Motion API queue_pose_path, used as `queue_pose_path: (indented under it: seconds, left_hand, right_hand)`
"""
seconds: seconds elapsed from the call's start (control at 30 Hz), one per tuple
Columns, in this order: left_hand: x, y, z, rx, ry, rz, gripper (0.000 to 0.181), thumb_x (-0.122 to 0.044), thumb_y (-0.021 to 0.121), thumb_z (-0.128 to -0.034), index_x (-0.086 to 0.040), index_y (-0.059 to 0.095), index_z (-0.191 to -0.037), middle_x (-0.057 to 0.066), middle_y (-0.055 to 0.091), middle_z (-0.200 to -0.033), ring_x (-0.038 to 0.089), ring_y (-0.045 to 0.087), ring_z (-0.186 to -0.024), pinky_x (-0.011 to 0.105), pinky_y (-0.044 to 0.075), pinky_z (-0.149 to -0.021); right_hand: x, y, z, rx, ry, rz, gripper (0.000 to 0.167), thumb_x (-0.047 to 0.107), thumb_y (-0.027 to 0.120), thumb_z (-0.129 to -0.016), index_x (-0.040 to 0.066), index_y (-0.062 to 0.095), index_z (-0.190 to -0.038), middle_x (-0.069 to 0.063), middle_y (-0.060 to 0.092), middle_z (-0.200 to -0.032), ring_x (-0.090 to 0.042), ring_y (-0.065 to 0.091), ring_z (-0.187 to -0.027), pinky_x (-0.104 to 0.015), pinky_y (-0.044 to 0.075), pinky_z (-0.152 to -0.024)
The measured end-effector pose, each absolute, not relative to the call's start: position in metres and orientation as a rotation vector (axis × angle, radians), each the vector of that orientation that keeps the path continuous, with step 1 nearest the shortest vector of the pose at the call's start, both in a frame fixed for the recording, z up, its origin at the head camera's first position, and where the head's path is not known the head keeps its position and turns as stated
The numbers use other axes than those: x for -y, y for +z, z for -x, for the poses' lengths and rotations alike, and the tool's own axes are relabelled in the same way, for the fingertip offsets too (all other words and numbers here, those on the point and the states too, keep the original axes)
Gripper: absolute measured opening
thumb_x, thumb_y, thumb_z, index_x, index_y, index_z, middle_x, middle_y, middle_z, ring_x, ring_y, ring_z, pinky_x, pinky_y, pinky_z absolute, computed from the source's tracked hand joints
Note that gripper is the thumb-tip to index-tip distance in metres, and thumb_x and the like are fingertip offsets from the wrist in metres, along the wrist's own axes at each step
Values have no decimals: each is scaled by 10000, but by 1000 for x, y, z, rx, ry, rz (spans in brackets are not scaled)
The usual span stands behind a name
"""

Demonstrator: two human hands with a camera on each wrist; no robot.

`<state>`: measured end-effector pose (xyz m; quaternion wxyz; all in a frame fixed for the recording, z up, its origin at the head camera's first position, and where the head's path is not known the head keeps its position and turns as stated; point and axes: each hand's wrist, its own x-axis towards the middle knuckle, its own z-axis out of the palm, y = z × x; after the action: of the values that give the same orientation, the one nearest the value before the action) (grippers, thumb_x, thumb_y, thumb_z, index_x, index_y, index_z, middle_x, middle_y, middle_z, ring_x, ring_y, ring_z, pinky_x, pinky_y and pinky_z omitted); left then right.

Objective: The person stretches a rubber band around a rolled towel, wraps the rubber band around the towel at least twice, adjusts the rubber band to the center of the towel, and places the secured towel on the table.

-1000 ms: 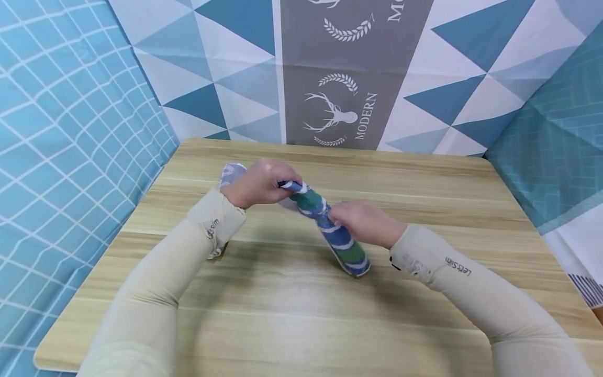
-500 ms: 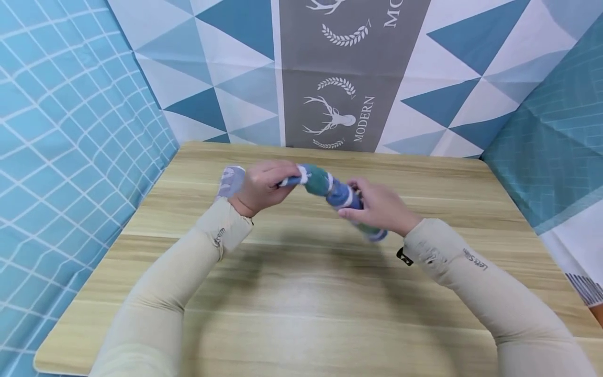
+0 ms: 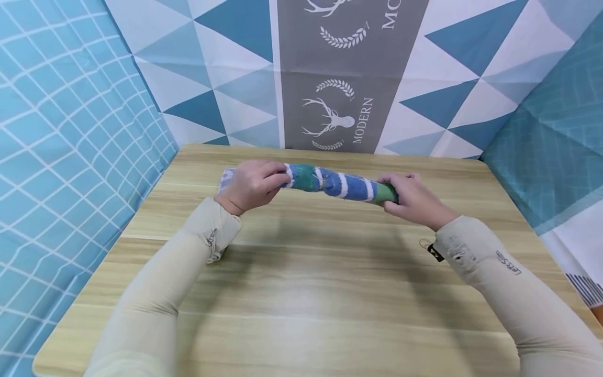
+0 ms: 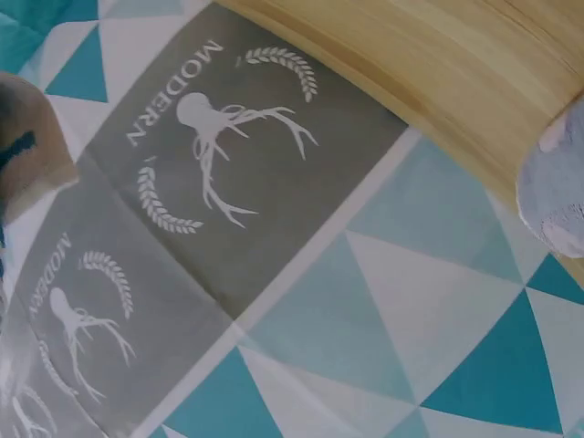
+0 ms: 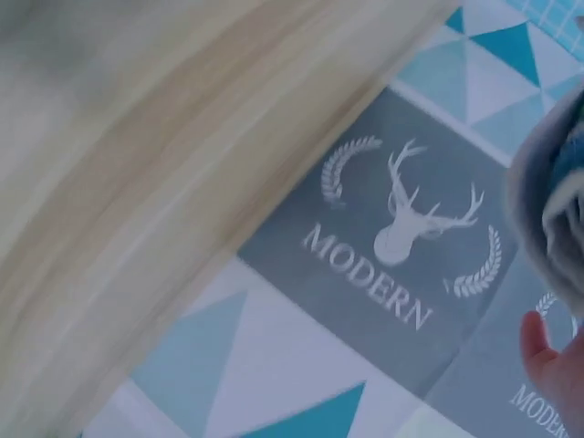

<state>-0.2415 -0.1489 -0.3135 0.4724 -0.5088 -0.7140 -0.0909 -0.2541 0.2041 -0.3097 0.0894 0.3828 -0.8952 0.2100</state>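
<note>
A rolled towel [image 3: 355, 187] with blue, green and white stripes is held above the table in the head view, nearly level and narrowed near its middle. My left hand [image 3: 254, 184] grips its left end. The right hand [image 3: 416, 201] holds the green right end between thumb and fingers. In the right wrist view the spiral end of the rolled towel [image 5: 566, 205] shows at the right edge, above a thumb. Behind my left hand lies a lavender patterned cloth [image 3: 226, 179], mostly hidden by the hand and sleeve; part of this cloth [image 4: 555, 187] also enters the left wrist view.
The pale wooden table [image 3: 301, 293] spreads under both arms. A patterned wall covering [image 3: 330, 68] with triangles and deer prints rises at its far edge. Blue gridded sheeting [image 3: 70, 131] stands on the left. A small black tag [image 3: 435, 253] hangs from the right sleeve.
The towel's right end has swung up and to the right, from slanting down toward the table to nearly level. My right hand slid outward from the middle to that end; the left stayed almost still.
</note>
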Motion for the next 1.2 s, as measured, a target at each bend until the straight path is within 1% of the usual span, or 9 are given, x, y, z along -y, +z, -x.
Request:
queue_pose_path:
  seconds: [0.1,0.2,0.27,0.53,0.63,0.77,0.9,1.03,1.2]
  left_hand:
    - [147,-315,252,1730,-140,1244,96,26,614,-871,-62,628,-836,124,600,-765,283,565,-609,394,506,-525]
    - [145,-319,267,1719,-33,1252,119,35,594,-879,-80,592,-847,117,549,-750,278,523,-610,371,469,-491]
    - [144,-323,278,1719,47,1267,116,35,599,-878,-76,569,-863,121,537,-763,285,521,-630,367,462,-496]
    - [143,-350,309,1940,446,1348,197,-16,708,-826,-54,541,-924,127,563,-889,288,564,-773,362,523,-669]
    - [142,-366,312,2040,499,1392,161,4,665,-827,-58,547,-916,123,560,-900,281,564,-783,354,521,-681]
    - [139,-384,313,2150,546,1417,130,18,619,-831,-69,555,-905,113,558,-905,269,567,-775,346,516,-671]
    - [132,-393,310,2261,566,1454,125,24,610,-836,-67,560,-905,112,560,-908,265,576,-775,354,524,-684]
    - [125,-398,308,2391,574,1473,126,39,586,-849,-59,568,-926,119,563,-917,273,588,-792,366,531,-696]
    - [117,-403,307,2610,547,1391,133,8,626,-849,-98,648,-926,92,610,-943,258,610,-826,367,532,-723]
  right_hand:
    - [-207,-311,266,2492,415,-1157,315,-3,727,-724,-31,621,-1019,-178,674,-955,-293,599,-808,-559,341,-837]
    - [-207,-311,283,2337,258,-1147,326,-20,782,-676,-12,642,-970,-182,679,-929,-329,627,-843,-557,383,-791]
    - [-207,-312,296,2278,171,-1150,343,-23,800,-669,-3,643,-973,-180,667,-930,-339,630,-851,-540,418,-775]
    - [-198,-335,324,2401,-70,-1147,336,29,752,-756,22,610,-1059,-177,615,-985,-350,619,-884,-510,506,-749]
    - [-192,-350,327,2497,-144,-1137,327,37,718,-797,34,605,-1103,-173,619,-1018,-339,620,-933,-493,511,-786]
    - [-182,-366,330,2650,-287,-1114,371,47,697,-829,49,568,-1177,-170,602,-1106,-332,588,-1037,-488,489,-864]
    - [-176,-378,331,2740,-432,-1114,422,43,689,-825,36,525,-1214,-187,570,-1159,-343,557,-1076,-503,481,-866]
    - [-176,-387,332,2780,-531,-1094,424,16,670,-827,33,509,-1219,-188,554,-1173,-345,543,-1079,-507,478,-865]
    - [-176,-397,331,2870,-521,-1048,429,-10,633,-853,41,499,-1257,-195,542,-1216,-358,532,-1115,-518,470,-886]
